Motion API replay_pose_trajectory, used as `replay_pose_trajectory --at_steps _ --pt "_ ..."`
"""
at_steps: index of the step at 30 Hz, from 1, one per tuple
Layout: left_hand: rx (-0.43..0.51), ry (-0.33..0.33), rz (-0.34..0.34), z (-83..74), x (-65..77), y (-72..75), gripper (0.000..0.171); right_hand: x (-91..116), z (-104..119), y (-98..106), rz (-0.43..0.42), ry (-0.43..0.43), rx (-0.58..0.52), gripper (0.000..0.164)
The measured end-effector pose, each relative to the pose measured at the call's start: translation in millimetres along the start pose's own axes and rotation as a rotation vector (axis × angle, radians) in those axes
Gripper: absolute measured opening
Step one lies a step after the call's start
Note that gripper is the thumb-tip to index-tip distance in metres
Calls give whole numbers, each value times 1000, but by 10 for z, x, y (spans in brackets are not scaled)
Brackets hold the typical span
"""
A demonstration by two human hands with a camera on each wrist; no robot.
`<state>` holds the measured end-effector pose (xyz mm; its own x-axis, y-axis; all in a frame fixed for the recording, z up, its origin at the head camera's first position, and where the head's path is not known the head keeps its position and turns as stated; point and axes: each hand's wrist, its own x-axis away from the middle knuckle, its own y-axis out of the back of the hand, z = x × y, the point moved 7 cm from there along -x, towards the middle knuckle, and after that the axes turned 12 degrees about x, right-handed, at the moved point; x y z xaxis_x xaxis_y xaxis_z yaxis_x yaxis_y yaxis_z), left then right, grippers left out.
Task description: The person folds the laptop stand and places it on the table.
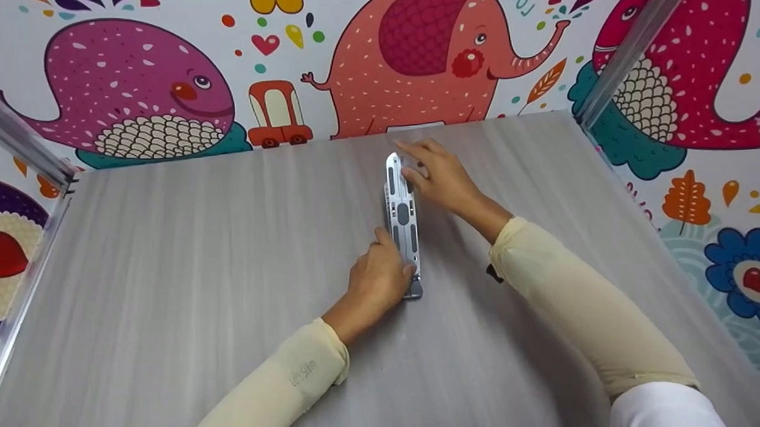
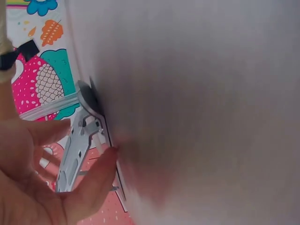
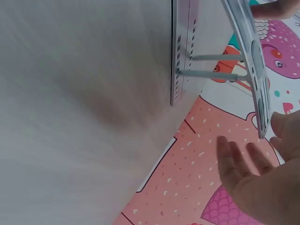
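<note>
A silver folding laptop stand (image 1: 402,214) stands on the table, its length running away from me. In the right wrist view, its slotted upper arm (image 3: 255,61) is raised above a notched base rail (image 3: 180,51), joined by thin rods. My left hand (image 1: 376,274) holds the near end, thumb on one side and a finger on the other; the left wrist view shows that finger along the base. By the far end is my right hand (image 1: 446,175), fingers spread and extended, its thumb at the upper arm's tip. Whether that thumb touches is hard to tell.
The grey wood-grain table (image 1: 229,278) meets a wall (image 1: 346,22) printed with cartoon animals at the back. Metal posts (image 1: 636,48) rise at the back corners. A metal rail (image 1: 21,306) runs down the left edge. Pale sleeves cover both forearms.
</note>
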<state>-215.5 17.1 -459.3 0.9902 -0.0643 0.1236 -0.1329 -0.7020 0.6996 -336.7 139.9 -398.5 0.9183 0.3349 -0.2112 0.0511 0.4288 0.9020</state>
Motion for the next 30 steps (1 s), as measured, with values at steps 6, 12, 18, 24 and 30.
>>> replay_pose_trajectory --at_steps 6,12,18,24,30 --pt "-27 -6 -42 -114 26 -88 92 -146 104 60 11 45 9 45" --pt "-86 22 -56 -208 63 -182 103 -240 149 44 41 80 38 38" --pt "-273 -71 -183 -285 67 -208 80 -267 142 32 3 100 61 35" --pt "-411 -111 -166 -306 11 -233 69 -307 114 62 -19 78 55 32" --pt "-432 -80 -69 -257 -27 -249 83 -357 59 72 37 -2 8 32"
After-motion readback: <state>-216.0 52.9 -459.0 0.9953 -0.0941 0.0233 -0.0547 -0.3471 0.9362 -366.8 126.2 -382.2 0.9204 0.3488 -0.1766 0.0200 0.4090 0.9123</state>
